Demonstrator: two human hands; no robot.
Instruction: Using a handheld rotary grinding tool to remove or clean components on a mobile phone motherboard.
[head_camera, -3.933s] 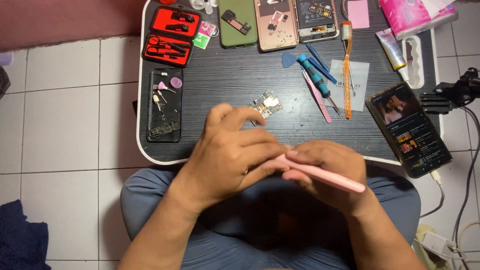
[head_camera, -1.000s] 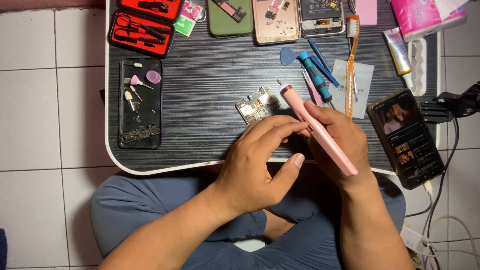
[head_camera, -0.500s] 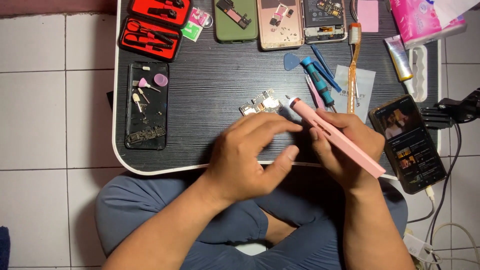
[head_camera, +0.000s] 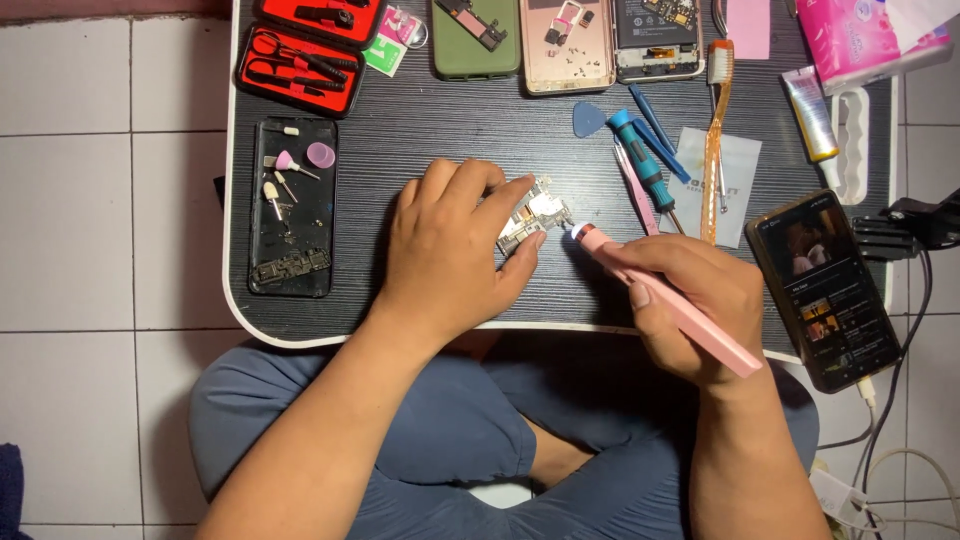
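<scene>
Small circuit board (head_camera: 533, 218), silver-grey with shielded blocks and an irregular outline, lies near the middle of the black tabletop (head_camera: 420, 140), just beyond the front edge where the seated person's knees show. Nearest the viewer, the right hand (head_camera: 690, 300) is closed around a pink pen-shaped tool (head_camera: 665, 300); its long axis runs diagonally, butt low and to the right, whitish tip up and to the left, ending just beside the board's right edge. Whether the tip touches the board cannot be told. The left hand (head_camera: 445, 245) lies over the board from the left, fingers curled and narrowed, thumb and fingertips pinching its near and far edges, so that the board sits directly between the two hands; the left hand is on it, the right reaches it only through the tool. The board's own long axis is tilted, roughly up to the right.

Farther out: a dark phone back (head_camera: 292, 207) used as a parts tray at left, a blue-handled screwdriver (head_camera: 645, 170) and an orange toothbrush (head_camera: 714, 130) at right, a lit phone (head_camera: 825, 290) at the right edge. Farthest: a red tool case (head_camera: 300, 70) and opened phone shells (head_camera: 567, 45) along the far edge.
</scene>
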